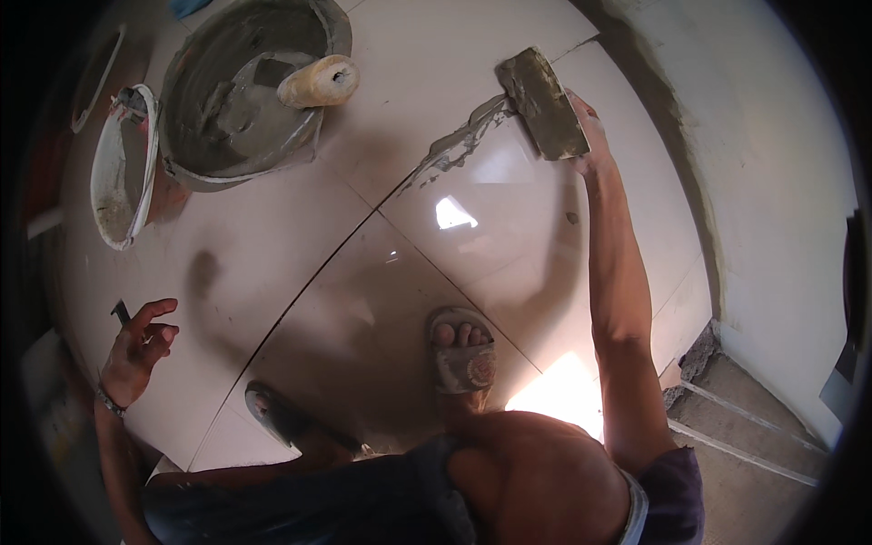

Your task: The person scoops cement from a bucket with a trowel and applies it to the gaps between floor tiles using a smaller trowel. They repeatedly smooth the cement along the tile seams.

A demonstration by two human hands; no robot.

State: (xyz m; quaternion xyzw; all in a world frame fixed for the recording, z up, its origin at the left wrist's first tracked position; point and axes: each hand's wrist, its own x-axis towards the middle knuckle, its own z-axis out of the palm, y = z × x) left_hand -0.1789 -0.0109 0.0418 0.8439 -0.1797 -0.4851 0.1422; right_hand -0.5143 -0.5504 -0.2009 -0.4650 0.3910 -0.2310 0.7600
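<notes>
A rectangular float point(543, 103), its face caked with grey-brown mortar, is raised at the far right. My right hand point(590, 136) is closed behind it, the fingers mostly hidden by the float. Just left of it, a wet grey mortar smear point(463, 138) runs along a dark tile joint point(313, 280) on the glossy pale floor. My left hand point(139, 350) hangs at the left with loosely bent fingers, thumb and forefinger apart and nothing between them. Beside its knuckles is a small dark green piece point(120, 312); I cannot tell whether the hand touches it.
A round black tub point(186, 168) of grey mortar stands at the far left, with a cream paint roller point(320, 82) across its rim. Left of it is a mortar-stained white container point(124, 195). A white wall point(772, 163) bounds the right. My sandalled foot point(463, 350) is on the tiles.
</notes>
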